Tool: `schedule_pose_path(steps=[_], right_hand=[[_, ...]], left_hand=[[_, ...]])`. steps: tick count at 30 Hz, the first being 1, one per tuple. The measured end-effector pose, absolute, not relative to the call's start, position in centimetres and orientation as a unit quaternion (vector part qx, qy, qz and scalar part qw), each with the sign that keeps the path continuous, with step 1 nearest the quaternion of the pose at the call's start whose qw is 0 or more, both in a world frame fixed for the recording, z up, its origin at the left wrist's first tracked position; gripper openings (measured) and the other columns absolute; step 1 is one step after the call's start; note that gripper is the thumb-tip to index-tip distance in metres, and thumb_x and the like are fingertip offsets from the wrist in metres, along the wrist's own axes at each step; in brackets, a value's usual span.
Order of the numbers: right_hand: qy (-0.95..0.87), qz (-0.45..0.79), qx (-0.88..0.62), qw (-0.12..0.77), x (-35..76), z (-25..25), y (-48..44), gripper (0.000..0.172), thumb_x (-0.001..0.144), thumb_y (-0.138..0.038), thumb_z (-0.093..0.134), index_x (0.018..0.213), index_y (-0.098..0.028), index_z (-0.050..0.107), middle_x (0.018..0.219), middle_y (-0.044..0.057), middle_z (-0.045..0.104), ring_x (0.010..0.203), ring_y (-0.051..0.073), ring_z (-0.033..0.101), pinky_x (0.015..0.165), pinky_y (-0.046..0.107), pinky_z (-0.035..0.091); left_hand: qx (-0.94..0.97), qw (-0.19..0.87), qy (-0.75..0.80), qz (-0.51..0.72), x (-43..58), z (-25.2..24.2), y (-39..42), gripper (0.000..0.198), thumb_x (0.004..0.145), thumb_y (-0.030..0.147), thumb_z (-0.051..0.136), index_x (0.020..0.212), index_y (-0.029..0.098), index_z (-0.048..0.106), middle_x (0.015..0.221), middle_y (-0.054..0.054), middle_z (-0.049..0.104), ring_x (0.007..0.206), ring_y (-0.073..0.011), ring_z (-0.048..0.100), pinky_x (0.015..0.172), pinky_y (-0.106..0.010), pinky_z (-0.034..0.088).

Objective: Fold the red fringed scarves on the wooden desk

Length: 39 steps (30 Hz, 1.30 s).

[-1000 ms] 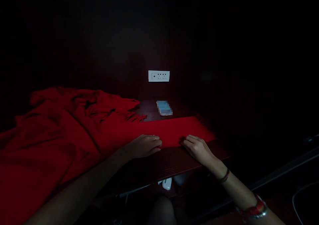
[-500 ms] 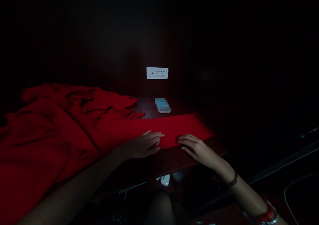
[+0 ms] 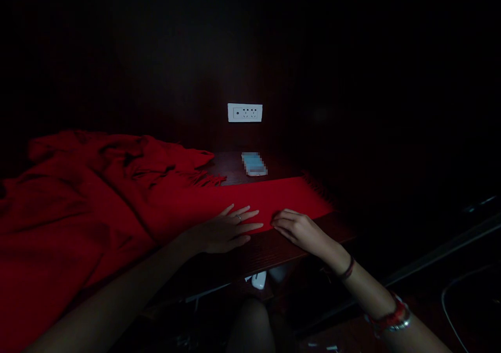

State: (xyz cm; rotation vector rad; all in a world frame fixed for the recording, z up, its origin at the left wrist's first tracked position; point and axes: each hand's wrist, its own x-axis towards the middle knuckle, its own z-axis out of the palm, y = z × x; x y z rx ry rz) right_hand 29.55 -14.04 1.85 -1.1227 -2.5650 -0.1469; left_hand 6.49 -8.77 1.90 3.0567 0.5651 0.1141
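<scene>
A big red fringed scarf (image 3: pixel 97 207) lies across a dark wooden table (image 3: pixel 250 259), with one flat strip stretched to the right. My left hand (image 3: pixel 225 230) lies flat and open on the near edge of that strip, fingers spread, a ring on one finger. My right hand (image 3: pixel 297 228) rests just to its right on the same edge, fingers curled together against the cloth. Whether it pinches the cloth is too dark to see.
A white wall socket (image 3: pixel 245 112) sits on the dark back wall. A pale phone-like object (image 3: pixel 254 164) lies on the table behind the scarf. Something white (image 3: pixel 259 280) shows under the table edge. A cable (image 3: pixel 450 301) curves at the lower right.
My left hand has opened from a curled hold to flat, spread fingers on the scarf. My right hand has slid a little left along the scarf's edge.
</scene>
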Motion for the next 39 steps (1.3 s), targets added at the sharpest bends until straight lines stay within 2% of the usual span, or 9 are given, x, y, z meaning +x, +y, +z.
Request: schedule_pose_path(steps=[4,7,10,13,16,20,28,35,39], right_hand=[[-0.910,-0.123,-0.377,0.120,29.5,1.9,-13.8,0.023,0.083,-0.021,0.035,0.097,-0.016,0.053,0.085,0.006,0.056,0.080,0.014,0.050,0.071,0.026,0.042],[-0.916,-0.151,-0.357,0.106,29.1,1.9,-13.7,0.023,0.083,-0.022,0.036,0.099,-0.016,0.052,0.085,0.006,0.056,0.083,0.014,0.049,0.072,0.026,0.041],[-0.916,-0.167,-0.350,0.099,28.4,2.0,-13.5,0.021,0.083,-0.021,0.037,0.095,-0.017,0.053,0.082,0.005,0.056,0.081,0.014,0.050,0.070,0.027,0.040],[-0.914,-0.180,-0.350,0.100,27.6,1.9,-13.2,0.020,0.082,-0.024,0.039,0.093,-0.016,0.054,0.080,0.005,0.056,0.078,0.015,0.049,0.068,0.027,0.038],[-0.906,-0.192,-0.361,0.109,27.0,1.8,-13.2,0.019,0.081,-0.026,0.040,0.090,-0.016,0.054,0.079,0.005,0.056,0.075,0.015,0.049,0.067,0.027,0.036],[-0.892,-0.210,-0.383,0.114,26.7,1.4,-13.2,0.017,0.082,-0.018,0.039,0.085,-0.016,0.055,0.074,0.004,0.056,0.070,0.014,0.047,0.063,0.027,0.034],[-0.884,-0.168,-0.411,0.147,26.6,1.0,-12.9,0.017,0.082,-0.019,0.040,0.077,-0.016,0.056,0.068,0.003,0.054,0.065,0.013,0.046,0.063,0.025,0.034],[-0.881,-0.118,-0.422,0.180,28.7,0.8,-13.5,0.018,0.082,-0.020,0.039,0.090,-0.017,0.055,0.076,0.004,0.055,0.072,0.013,0.048,0.068,0.025,0.037],[-0.885,-0.149,-0.411,0.158,29.6,0.9,-13.6,0.018,0.082,-0.019,0.039,0.081,-0.016,0.057,0.072,0.004,0.054,0.069,0.013,0.047,0.066,0.025,0.038]], left_hand=[[0.975,-0.034,0.202,0.086,6.9,2.3,-9.0,0.034,0.081,0.037,0.036,0.112,0.024,0.042,0.114,-0.004,0.043,0.103,-0.0191,0.040,0.087,-0.035,0.029],[0.971,-0.058,0.218,0.078,7.1,2.6,-9.3,0.023,0.080,0.028,0.039,0.099,0.022,0.050,0.095,-0.002,0.052,0.085,-0.0163,0.048,0.074,-0.029,0.037],[0.974,-0.065,0.204,0.071,7.0,2.6,-9.2,0.025,0.077,0.014,0.037,0.099,0.021,0.049,0.093,-0.002,0.052,0.084,-0.0146,0.049,0.071,-0.025,0.038],[0.974,-0.059,0.201,0.086,6.8,2.4,-8.9,0.029,0.075,0.009,0.037,0.100,0.019,0.046,0.096,-0.002,0.051,0.086,-0.0135,0.048,0.073,-0.023,0.037],[0.968,-0.066,0.223,0.095,6.9,2.1,-8.6,0.019,0.079,0.015,0.036,0.093,0.019,0.048,0.087,-0.001,0.051,0.080,-0.0125,0.049,0.070,-0.022,0.038],[0.963,-0.098,0.235,0.087,7.2,2.0,-8.6,0.013,0.081,0.021,0.036,0.084,0.019,0.049,0.081,-0.001,0.052,0.075,-0.0128,0.050,0.065,-0.023,0.038],[0.955,-0.137,0.251,0.077,7.6,2.6,-9.6,0.010,0.080,0.023,0.040,0.082,0.019,0.049,0.085,-0.001,0.054,0.077,-0.0151,0.052,0.057,-0.024,0.038],[0.961,-0.114,0.243,0.069,7.8,3.1,-10.1,0.009,0.078,0.017,0.041,0.082,0.019,0.048,0.085,0.000,0.054,0.079,-0.0153,0.051,0.057,-0.024,0.037],[0.961,-0.104,0.249,0.067,7.8,2.9,-10.2,0.011,0.079,0.017,0.039,0.085,0.020,0.048,0.089,-0.002,0.053,0.080,-0.0155,0.050,0.058,-0.024,0.036]])
